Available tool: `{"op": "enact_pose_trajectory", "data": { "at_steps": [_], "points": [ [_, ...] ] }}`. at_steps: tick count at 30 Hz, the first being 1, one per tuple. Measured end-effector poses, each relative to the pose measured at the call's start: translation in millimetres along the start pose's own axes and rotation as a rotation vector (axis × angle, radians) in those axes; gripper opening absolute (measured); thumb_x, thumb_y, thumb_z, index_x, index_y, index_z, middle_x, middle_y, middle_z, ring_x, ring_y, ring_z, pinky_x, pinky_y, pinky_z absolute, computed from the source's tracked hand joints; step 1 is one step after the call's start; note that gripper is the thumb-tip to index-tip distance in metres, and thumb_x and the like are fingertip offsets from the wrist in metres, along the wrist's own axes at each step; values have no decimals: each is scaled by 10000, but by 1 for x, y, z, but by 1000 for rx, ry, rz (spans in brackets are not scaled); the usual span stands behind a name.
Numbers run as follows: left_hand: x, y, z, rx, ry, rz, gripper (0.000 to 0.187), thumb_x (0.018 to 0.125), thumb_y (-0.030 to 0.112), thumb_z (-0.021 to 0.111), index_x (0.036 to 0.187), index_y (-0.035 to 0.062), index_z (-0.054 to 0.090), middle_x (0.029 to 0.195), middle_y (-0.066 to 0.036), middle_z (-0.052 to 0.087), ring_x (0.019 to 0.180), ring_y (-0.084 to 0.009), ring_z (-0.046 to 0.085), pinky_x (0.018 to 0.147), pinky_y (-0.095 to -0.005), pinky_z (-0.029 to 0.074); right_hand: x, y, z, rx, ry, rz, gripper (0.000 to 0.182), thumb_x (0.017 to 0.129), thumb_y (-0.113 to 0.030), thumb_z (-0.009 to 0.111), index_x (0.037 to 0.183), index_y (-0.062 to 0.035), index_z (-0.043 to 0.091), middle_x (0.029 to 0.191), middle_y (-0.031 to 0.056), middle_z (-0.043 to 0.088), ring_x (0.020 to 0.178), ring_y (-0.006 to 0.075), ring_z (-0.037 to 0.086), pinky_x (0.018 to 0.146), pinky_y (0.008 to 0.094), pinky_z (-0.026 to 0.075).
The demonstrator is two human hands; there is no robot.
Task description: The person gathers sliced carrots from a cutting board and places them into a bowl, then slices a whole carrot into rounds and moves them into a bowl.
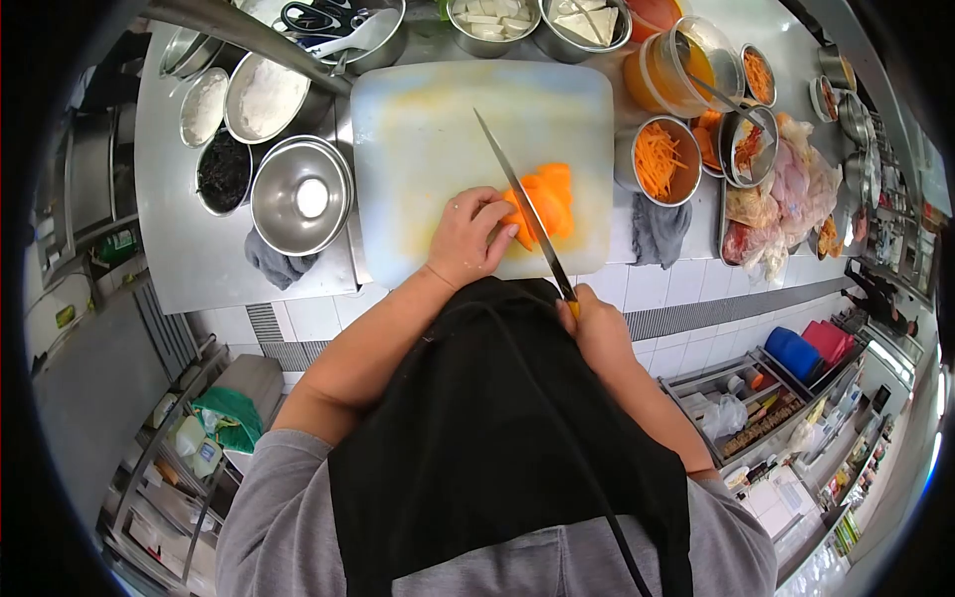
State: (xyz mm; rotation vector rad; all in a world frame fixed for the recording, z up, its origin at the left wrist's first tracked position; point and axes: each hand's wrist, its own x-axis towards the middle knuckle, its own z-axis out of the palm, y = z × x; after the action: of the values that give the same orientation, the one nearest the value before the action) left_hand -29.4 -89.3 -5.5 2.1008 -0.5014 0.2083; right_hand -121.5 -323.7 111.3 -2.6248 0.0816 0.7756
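Note:
In the head view, orange carrot slices [553,197] lie fanned and overlapping on the right half of a pale, stained cutting board [428,139]. The curled fingers of my left hand [468,237] press down on the left end of the carrot pile. My right hand [600,328] is wrapped around the yellow handle of a long kitchen knife [506,167], just off the board's front edge. The blade slants up and left across the carrot, close beside my left fingertips, with its tip over the middle of the board.
Left of the board stand nested steel bowls [274,189], a bowl of black shreds [225,171] and a bowl of white powder [267,95]. On the right are a container of shredded carrot [659,159], a grey cloth [660,229] and bagged raw meat [786,194].

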Motion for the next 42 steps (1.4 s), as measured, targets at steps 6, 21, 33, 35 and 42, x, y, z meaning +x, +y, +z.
{"op": "enact_pose_trajectory", "data": {
  "at_steps": [6,21,33,35,42],
  "points": [
    [-2,-2,3,10,8,8,299,913,171,801,1175,69,697,1179,-159,648,1069,-373,643,949,-466,536,-25,5,0,19,-6,-4,301,1060,-305,687,1011,-29,577,744,257,710,706,477,724,653,582,581],
    [-3,-3,3,44,20,24,331,902,184,805,1198,91,690,1203,-150,651,1083,-373,648,966,-478,526,-12,-9,17,-22,-5,31,263,1063,-260,659,1032,-15,567,752,256,723,719,474,736,663,582,588],
    [-2,-2,2,28,11,11,313,924,196,795,1204,99,694,1207,-140,657,1109,-360,650,998,-482,517,56,-2,53,3,-2,42,314,1067,-344,625,1078,-32,591,810,276,734,773,495,734,710,608,579],
    [-6,-3,1,17,4,2,309,928,199,793,1205,100,696,1208,-139,657,1112,-360,650,999,-482,516,61,-1,53,22,26,-3,316,1065,-344,631,1078,-31,594,817,278,733,779,496,732,716,608,578],
    [-5,-1,-4,2,-36,7,309,935,171,784,1220,91,697,1213,-149,658,1126,-366,647,997,-475,516,20,-1,12,-8,11,27,315,1061,-333,666,1034,-30,586,788,270,721,743,493,724,691,592,582]
  ]
}}
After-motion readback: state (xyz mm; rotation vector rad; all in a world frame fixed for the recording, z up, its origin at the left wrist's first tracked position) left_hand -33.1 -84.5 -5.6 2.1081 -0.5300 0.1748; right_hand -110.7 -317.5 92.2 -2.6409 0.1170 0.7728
